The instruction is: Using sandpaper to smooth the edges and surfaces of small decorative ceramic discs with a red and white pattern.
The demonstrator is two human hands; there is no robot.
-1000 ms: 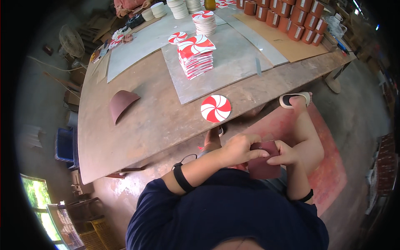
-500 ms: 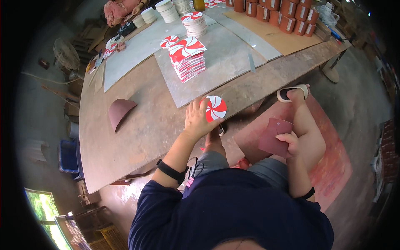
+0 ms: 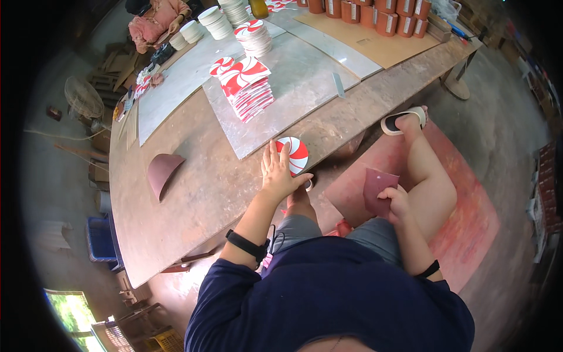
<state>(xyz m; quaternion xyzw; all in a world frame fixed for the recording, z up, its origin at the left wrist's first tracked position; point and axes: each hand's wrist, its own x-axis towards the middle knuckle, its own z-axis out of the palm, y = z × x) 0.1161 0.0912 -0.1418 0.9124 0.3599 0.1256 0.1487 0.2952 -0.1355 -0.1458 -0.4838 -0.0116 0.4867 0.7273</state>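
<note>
Left hand (image 3: 277, 174) partly hides the swirl disc (image 3: 294, 155)

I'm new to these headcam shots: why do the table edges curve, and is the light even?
Head view: fisheye bends the table edges toward a black rim; soft daylight, faint shadows; left hand on the red-and-white disc looks sharp, as does the right hand holding sandpaper.

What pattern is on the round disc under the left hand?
Red and white swirl, like a pinwheel, on the round disc under the left hand; head view.
</note>
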